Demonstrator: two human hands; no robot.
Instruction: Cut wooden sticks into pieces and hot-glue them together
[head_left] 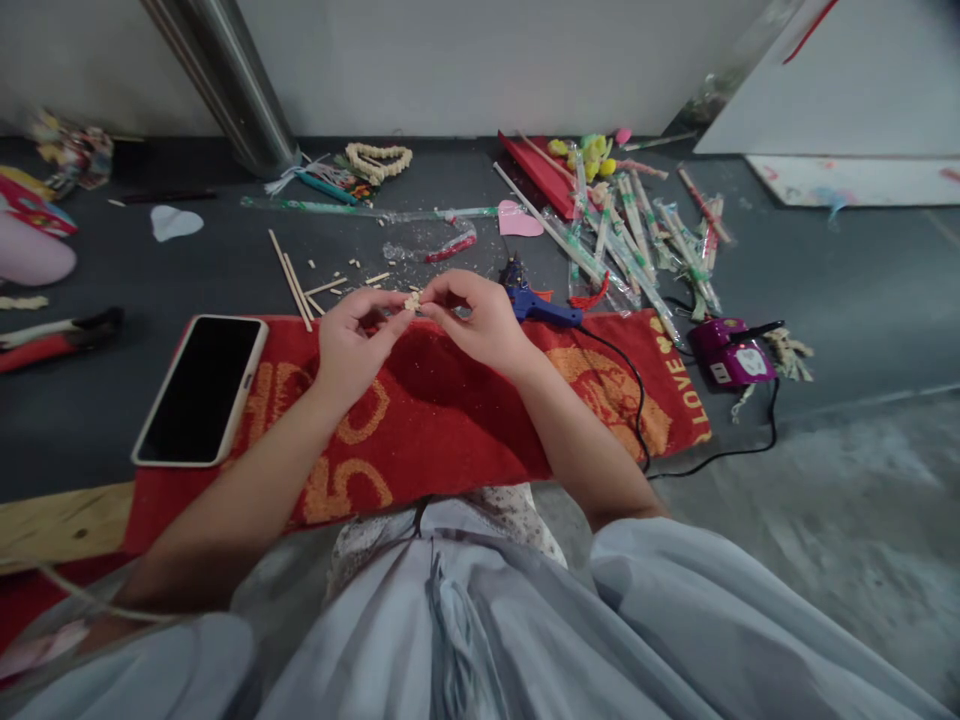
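Observation:
Both hands meet over a red towel (450, 420) spread on the dark floor. My left hand (354, 340) and my right hand (480, 318) each pinch a small pale wooden piece (412, 299) held between their fingertips. A blue glue gun (536, 300) lies just right of my right hand, with its black cord running off to the right. Thin wooden sticks (294, 278) and short cut bits lie on the floor just beyond my left hand.
A phone (201, 388) lies face up on the towel's left end. Wrapped chopsticks (637, 250) are piled at the back right beside a purple device (731, 355). A heart of wooden pieces (379, 160), a pink paper heart (517, 220) and a metal pole (240, 90) stand behind.

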